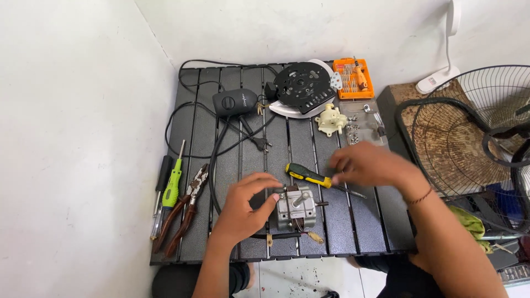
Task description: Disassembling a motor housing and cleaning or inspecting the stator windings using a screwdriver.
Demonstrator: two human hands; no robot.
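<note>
A silver fan motor (pixel 296 208) with a short upright shaft sits near the front edge of a black slatted table (pixel 364 221). My left hand (pixel 245 204) grips the motor's left side, thumb on its top. Above the motor's right side hovers my right hand (pixel 364 165), fingers pinched together; whether something small is between them I cannot tell. A screwdriver with a green and black handle (pixel 308 175) lies on the table just under my right fingers, its tip pointing right.
At the left lie brown-handled pliers (pixel 185 212), a green screwdriver (pixel 172 185) and a black one. At the back are a black housing with cable (pixel 236 102), a round black plate (pixel 301 85), a cream gearbox (pixel 331 120), an orange bit case (pixel 353 78) and loose screws. A fan guard (pixel 469 143) stands to the right.
</note>
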